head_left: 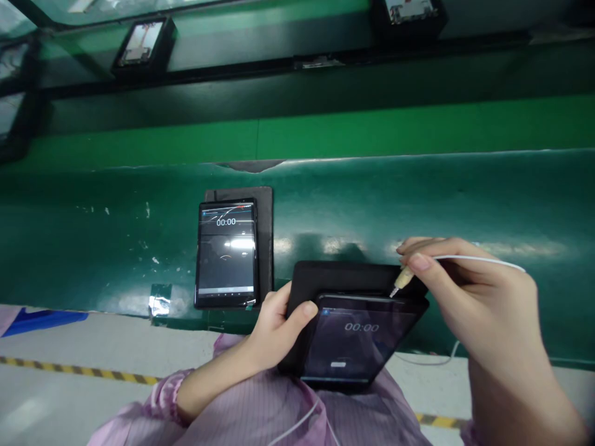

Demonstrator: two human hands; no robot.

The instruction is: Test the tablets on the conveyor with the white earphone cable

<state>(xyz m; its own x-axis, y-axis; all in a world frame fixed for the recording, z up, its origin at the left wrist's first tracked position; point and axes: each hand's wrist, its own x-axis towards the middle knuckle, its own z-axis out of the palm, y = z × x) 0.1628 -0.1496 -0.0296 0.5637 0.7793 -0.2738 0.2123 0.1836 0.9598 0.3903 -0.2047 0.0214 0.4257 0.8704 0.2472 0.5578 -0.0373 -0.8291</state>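
Observation:
My left hand (279,328) is closed around the left side of a black flat pad and a tablet (357,347) lying on it, thumb on top. The tablet is tilted over my lap, its dark screen reading 00:00. Between thumb and fingers, my right hand (474,297) pinches an audio plug (403,280) with a yellowish wrapped body and a white cable. The plug's metal tip points down at the tablet's upper edge, near its right corner; whether it touches, I cannot tell. On the bench to the left, a second tablet (227,260), also showing 00:00, rests on another dark pad (264,241).
The green bench (93,235) runs across the view, with worn spots and tape at its front edge. Behind it, black fixtures (145,46) carrying open devices stand on a green line. Yellow-and-black tape (79,370) marks the floor. A white cable (297,427) hangs over my lap.

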